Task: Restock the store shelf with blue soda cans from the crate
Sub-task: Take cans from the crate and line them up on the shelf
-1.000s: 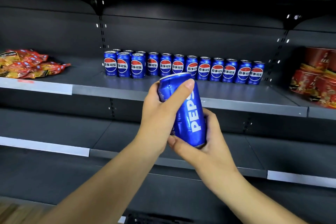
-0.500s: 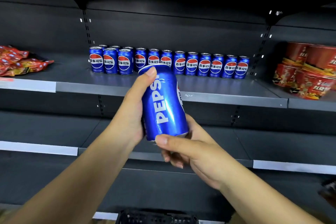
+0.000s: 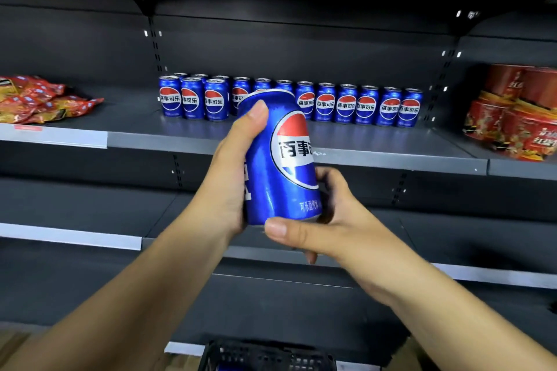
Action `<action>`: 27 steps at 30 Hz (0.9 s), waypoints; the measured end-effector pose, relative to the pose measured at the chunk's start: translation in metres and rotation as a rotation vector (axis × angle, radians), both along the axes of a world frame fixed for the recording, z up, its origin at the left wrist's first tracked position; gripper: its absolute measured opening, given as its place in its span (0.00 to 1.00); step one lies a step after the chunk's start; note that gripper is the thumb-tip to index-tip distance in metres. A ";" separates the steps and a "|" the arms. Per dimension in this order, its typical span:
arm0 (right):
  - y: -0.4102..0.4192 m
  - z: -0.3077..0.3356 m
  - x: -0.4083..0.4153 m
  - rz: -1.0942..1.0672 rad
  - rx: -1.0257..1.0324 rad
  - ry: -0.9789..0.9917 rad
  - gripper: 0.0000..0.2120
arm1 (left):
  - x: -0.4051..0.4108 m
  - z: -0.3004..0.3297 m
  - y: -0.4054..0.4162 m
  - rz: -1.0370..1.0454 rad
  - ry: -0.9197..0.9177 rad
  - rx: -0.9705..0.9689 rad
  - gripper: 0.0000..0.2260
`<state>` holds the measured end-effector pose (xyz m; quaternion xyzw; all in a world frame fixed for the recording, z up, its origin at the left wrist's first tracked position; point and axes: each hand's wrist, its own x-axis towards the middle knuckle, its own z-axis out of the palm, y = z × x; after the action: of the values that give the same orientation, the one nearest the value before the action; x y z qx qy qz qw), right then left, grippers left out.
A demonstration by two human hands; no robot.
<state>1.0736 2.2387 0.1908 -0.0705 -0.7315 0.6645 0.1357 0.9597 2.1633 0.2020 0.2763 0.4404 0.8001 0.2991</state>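
A blue soda can (image 3: 278, 159) is held upright in front of the shelf, its round red, white and blue logo facing me. My left hand (image 3: 232, 172) grips its left side, thumb near the top rim. My right hand (image 3: 319, 220) holds its bottom, thumb across the lower front. Behind it, a row of blue cans (image 3: 346, 104) stands along the back of the grey middle shelf (image 3: 391, 144), with a few more cans (image 3: 193, 98) in front at the left end. The black crate (image 3: 265, 355) shows at the bottom edge.
Red and yellow snack bags (image 3: 39, 99) lie on the shelf at the left. Red tubs (image 3: 518, 117) are stacked on the right. A lower grey shelf (image 3: 90, 214) runs under my arms, and an upper shelf overhangs the top.
The can has been turned in my hands: the white lettering has swung to the left and the round logo now faces me. Both hands stayed on it.
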 end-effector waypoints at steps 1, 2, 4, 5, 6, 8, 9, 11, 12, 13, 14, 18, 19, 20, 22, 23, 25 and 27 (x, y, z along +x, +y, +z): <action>0.000 0.001 0.002 0.063 -0.044 -0.025 0.35 | 0.001 -0.002 -0.002 -0.039 0.007 0.002 0.21; 0.000 0.001 0.003 0.125 -0.094 -0.044 0.34 | 0.002 -0.003 -0.003 -0.078 0.015 0.005 0.21; -0.001 0.000 0.004 0.180 -0.171 -0.040 0.32 | 0.005 -0.003 -0.004 -0.120 0.042 -0.009 0.21; -0.002 -0.001 0.003 0.158 -0.186 -0.019 0.31 | 0.006 -0.002 -0.004 -0.120 0.055 -0.011 0.22; -0.004 -0.001 0.002 0.111 -0.192 0.004 0.30 | 0.006 -0.002 -0.003 -0.095 0.070 -0.009 0.23; -0.005 0.000 0.001 -0.013 -0.172 0.045 0.30 | 0.005 -0.001 0.001 -0.004 0.091 -0.013 0.27; -0.005 0.001 0.000 -0.071 -0.144 0.066 0.30 | 0.006 0.001 0.003 0.034 0.097 -0.010 0.31; -0.005 0.003 0.000 -0.162 -0.067 0.100 0.31 | 0.009 0.002 0.005 0.082 0.136 0.019 0.37; -0.005 0.004 0.000 -0.195 -0.030 0.108 0.31 | 0.011 0.003 0.006 0.108 0.165 0.023 0.35; -0.006 0.003 0.001 -0.220 0.000 0.111 0.30 | 0.014 0.005 0.006 0.128 0.180 0.020 0.31; -0.007 0.002 0.001 -0.237 0.025 0.103 0.30 | 0.017 0.007 0.005 0.131 0.181 0.014 0.28; -0.008 -0.003 0.004 -0.189 0.044 0.081 0.30 | 0.015 0.006 0.005 0.143 0.161 -0.022 0.26; -0.007 -0.003 0.006 -0.157 0.026 0.077 0.29 | 0.014 0.006 0.004 0.145 0.154 -0.027 0.26; -0.006 -0.003 0.007 -0.133 0.006 0.073 0.28 | 0.012 0.004 0.005 0.148 0.150 -0.033 0.26; -0.001 -0.004 0.009 -0.119 0.001 0.061 0.27 | 0.012 0.000 0.006 0.148 0.150 -0.041 0.24; 0.002 -0.006 0.009 -0.129 0.025 0.046 0.28 | 0.012 -0.002 0.006 0.139 0.161 -0.040 0.21; 0.008 -0.008 0.009 -0.152 0.086 0.013 0.28 | 0.013 -0.007 0.008 0.109 0.196 -0.035 0.12; 0.015 -0.012 0.006 -0.173 0.134 -0.014 0.29 | 0.013 -0.012 0.009 0.082 0.234 -0.018 0.09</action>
<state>1.0799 2.2533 0.1790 -0.1286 -0.7665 0.5993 0.1919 0.9732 2.1725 0.1903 0.3468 0.4906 0.7699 0.2150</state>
